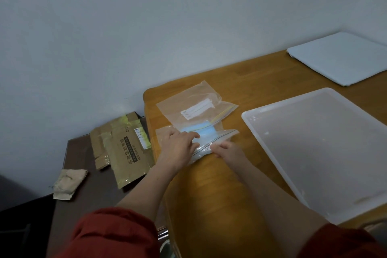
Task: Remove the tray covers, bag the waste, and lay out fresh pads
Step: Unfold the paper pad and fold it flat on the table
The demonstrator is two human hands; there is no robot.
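Two zip bags lie on the wooden table [209, 195], and the nearer zip bag [222, 135] already holds a crumpled blue-and-white wad, which I take to be a removed tray cover. The left hand [178, 148] presses down on that bag with fairly straight fingers, while the right hand [228, 151] seems to pinch the bag's zip edge, though blur softens the fingers. This looks like the sealing step of bagging the waste. The farther zip bag [194, 102], just beyond and partly overlapping, shows only a white label and looks flat.

To the right, the white plastic tray [314, 142] sits bare with no cover and no pad in it, so removal seems done for this tray. A folded pale pad stack [339, 58] waits at the table's far corner, well apart from the tray. Laying out fresh pads is not yet begun. Flattened cardboard [123, 148] and a beige cloth [67, 182] lie on a lower dark surface at left.
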